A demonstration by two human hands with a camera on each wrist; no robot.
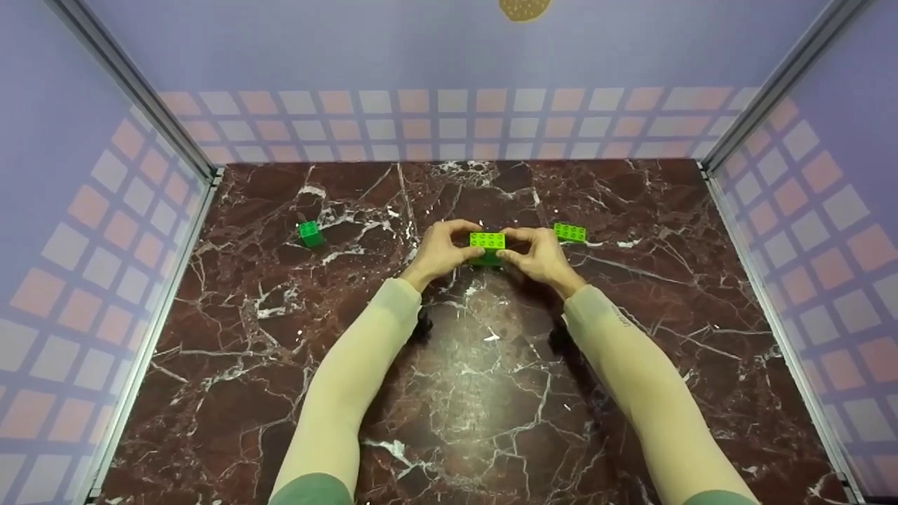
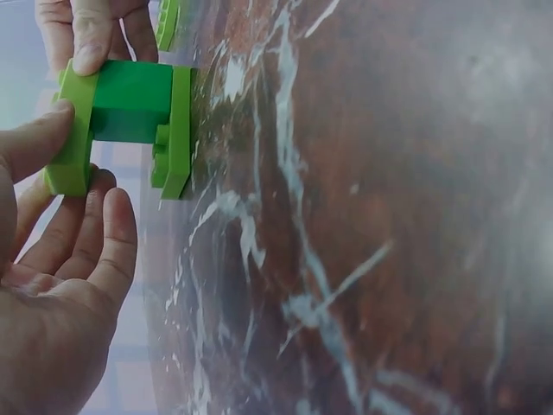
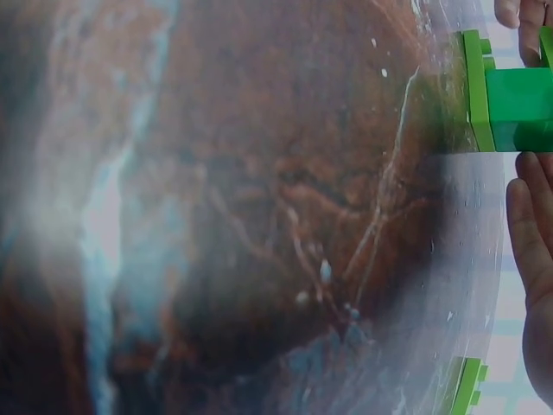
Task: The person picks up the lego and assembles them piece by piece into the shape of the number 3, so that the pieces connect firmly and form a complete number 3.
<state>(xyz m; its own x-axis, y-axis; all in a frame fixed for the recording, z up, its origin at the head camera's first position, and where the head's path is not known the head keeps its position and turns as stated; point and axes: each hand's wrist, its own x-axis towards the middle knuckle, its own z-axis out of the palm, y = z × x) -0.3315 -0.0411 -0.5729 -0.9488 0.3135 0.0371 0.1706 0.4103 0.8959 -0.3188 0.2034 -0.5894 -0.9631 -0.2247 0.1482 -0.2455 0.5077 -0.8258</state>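
Near the middle of the table, a lime toy brick [image 1: 487,240] tops a small stack. Below it, a darker green block [image 2: 132,99] sits at one end of a lower lime brick [image 2: 178,130], which lies on the tabletop; an open gap shows beside the block. My left hand [image 1: 438,251] pinches the top brick's left end, with the thumb on its near face. The right hand [image 1: 539,254] pinches the other end, its thumb also in front. In the right wrist view only part of the right hand [image 3: 537,285] appears.
A separate green block [image 1: 310,233] stands to the left on the dark marbled table [image 1: 449,393]. Beyond the right hand lies another lime brick [image 1: 570,233]. Checked panels [image 1: 449,126] wall in the back and both sides.
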